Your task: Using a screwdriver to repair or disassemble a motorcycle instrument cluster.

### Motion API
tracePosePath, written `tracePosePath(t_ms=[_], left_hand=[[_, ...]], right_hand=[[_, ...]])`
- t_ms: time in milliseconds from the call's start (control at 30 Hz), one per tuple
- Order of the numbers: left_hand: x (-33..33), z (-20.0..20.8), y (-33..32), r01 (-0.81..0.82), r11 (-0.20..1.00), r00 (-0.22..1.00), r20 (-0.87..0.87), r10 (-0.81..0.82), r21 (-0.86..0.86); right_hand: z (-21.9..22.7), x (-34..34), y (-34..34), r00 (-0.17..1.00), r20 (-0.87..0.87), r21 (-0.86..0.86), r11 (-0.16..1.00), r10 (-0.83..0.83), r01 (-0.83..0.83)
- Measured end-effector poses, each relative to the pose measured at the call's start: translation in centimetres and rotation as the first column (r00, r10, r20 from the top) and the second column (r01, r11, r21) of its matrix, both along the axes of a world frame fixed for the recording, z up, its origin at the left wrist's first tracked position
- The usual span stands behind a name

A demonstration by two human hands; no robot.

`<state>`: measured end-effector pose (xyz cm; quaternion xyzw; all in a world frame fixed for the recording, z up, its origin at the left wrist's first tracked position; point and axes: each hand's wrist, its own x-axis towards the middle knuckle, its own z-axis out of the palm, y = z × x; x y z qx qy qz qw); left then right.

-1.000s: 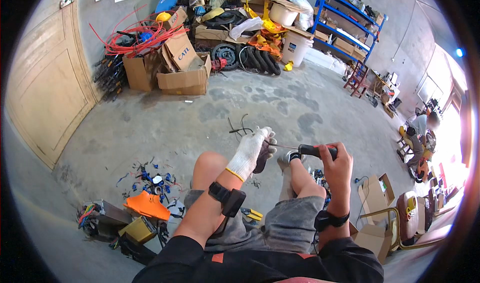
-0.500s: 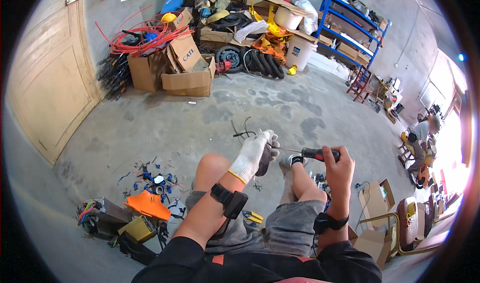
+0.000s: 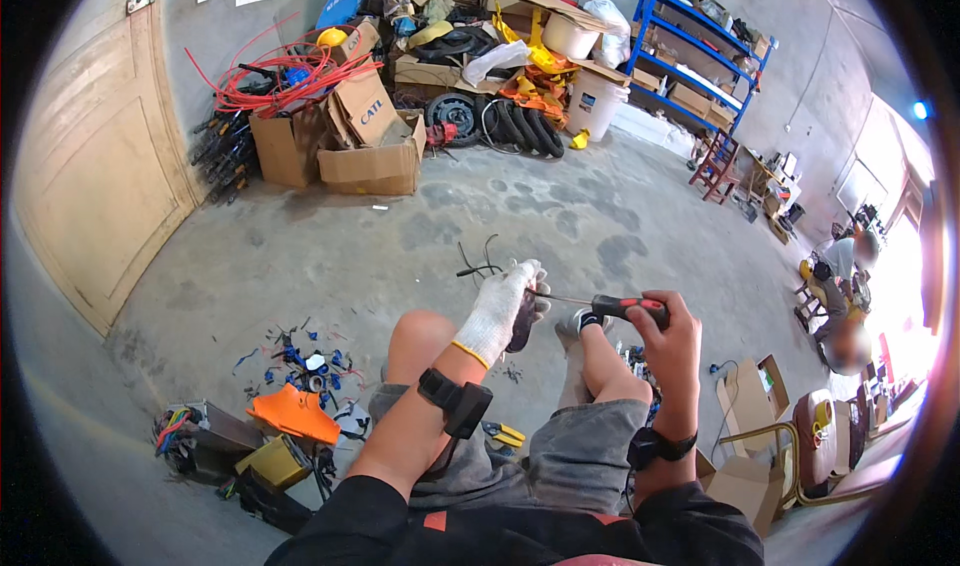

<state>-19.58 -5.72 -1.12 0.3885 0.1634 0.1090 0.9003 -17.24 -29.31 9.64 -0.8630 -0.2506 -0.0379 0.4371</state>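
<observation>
My left hand (image 3: pixel 503 304), in a white knit glove, is closed around a dark, rounded part (image 3: pixel 521 330) whose exact kind I cannot make out. Thin black cables (image 3: pixel 480 268) stick out on the far side of the glove and seem to belong to it. Bare, my right hand (image 3: pixel 676 334) grips a screwdriver (image 3: pixel 614 306) by the end of its black and red handle. Its metal shaft points left, and the tip reaches the dark part at my left fingers; the exact contact spot is hidden.
Yellow-handled pliers (image 3: pixel 504 434) lie between my legs. To the left are blue and black connector scraps (image 3: pixel 312 366), an orange plastic piece (image 3: pixel 296 413) and metal-cased units (image 3: pixel 215 436). An open carton (image 3: pixel 752 401) and a chair (image 3: pixel 817 436) stand at right. Other people sit far right.
My right hand and the screwdriver handle have shifted slightly left, toward my left hand, and the handle's tilt has changed. My left hand still holds the dark part.
</observation>
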Motion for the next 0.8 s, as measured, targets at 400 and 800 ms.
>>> tracePosePath(t_ms=[400,800], left_hand=[[0.4,0.2,-0.5,-0.02,0.996,1.0,-0.025,0.018,-0.083],[0.0,0.6,-0.6,-0.033,0.998,0.999,-0.031,0.032,-0.057]], right_hand=[[-1.4,0.8,-0.5,0.858,0.414,0.01,0.941,0.303,-0.338],[-2.2,0.5,-0.7,0.96,0.273,0.066,0.995,0.055,-0.076]])
